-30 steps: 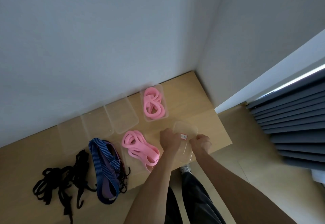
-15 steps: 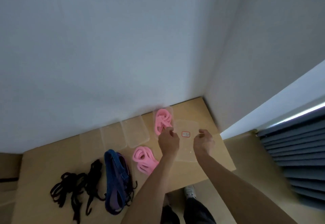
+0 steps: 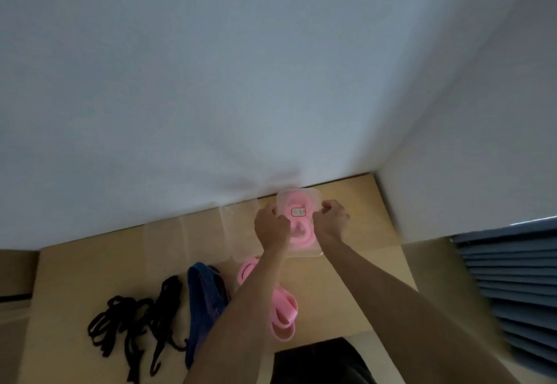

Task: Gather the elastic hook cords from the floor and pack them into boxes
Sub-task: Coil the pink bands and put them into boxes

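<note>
Closing now: a clear lid with a red-edged label sits over the far-right box, which stands on the floor against the wall; judged, this is the lid-fitting step for that box.
Packed: 1 pink cord bundle shows through the lid, inside that box.
Left, pink: a 2nd pink cord bundle lies loose on the cardboard sheet, partly under the left forearm.
Left, blue: a blue cord bundle lies just beside the pink one, unpacked.
Left, black: 2 tangles of black cords lie further left, unpacked.
Spare boxes: about 3 clear boxes stand in a row along the wall, left of the closed one; they look empty, though blur makes it hard to be sure.
Progress: early, by my reading; 1 bundle boxed, at least 4 on the floor.
Left hand: knuckles up, fingers curled over the lid's left edge, pressing or gripping it.
Right hand: mirrored on the right edge, fingers curled down around the rim.
Arms: both forearms reach forward and converge on the box, wrists bent slightly down.
Uncertain: whether the lid has snapped fully shut cannot be told.
</note>
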`<action>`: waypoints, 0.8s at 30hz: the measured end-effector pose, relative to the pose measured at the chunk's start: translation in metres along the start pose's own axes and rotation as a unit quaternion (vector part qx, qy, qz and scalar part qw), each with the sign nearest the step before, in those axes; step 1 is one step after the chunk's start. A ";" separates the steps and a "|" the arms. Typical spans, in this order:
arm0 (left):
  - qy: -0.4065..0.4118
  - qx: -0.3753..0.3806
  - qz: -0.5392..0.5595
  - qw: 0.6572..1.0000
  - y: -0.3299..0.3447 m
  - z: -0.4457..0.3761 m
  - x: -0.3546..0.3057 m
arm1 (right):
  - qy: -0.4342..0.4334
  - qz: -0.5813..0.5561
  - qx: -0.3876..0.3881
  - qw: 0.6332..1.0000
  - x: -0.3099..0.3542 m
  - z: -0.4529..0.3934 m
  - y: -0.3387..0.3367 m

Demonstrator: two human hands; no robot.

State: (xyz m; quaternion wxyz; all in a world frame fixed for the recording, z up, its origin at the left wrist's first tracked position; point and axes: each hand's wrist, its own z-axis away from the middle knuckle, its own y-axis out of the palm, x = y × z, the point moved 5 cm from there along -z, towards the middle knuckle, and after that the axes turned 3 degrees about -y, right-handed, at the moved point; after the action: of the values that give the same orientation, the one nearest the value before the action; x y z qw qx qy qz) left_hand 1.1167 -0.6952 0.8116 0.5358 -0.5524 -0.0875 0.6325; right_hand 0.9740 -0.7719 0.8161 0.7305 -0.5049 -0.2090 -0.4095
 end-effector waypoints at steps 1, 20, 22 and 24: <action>-0.001 0.008 -0.004 1.000 0.004 -0.007 0.003 | 0.003 0.007 0.000 1.000 -0.002 -0.005 0.004; -0.048 0.036 -0.011 0.998 0.030 -0.042 0.024 | 0.034 0.105 -0.001 0.994 -0.016 -0.039 0.029; -0.048 0.039 -0.003 0.998 0.030 -0.043 0.024 | 0.033 0.105 -0.005 0.994 -0.015 -0.040 0.031; -0.043 0.042 -0.008 0.998 0.030 -0.046 0.024 | 0.030 0.102 -0.009 0.994 -0.016 -0.041 0.034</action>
State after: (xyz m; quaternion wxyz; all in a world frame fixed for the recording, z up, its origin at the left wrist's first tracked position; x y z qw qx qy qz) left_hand 1.1402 -0.7109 0.7587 0.5592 -0.5007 -0.0882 0.6549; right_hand 0.9876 -0.7977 0.7685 0.7699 -0.5176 -0.1303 -0.3499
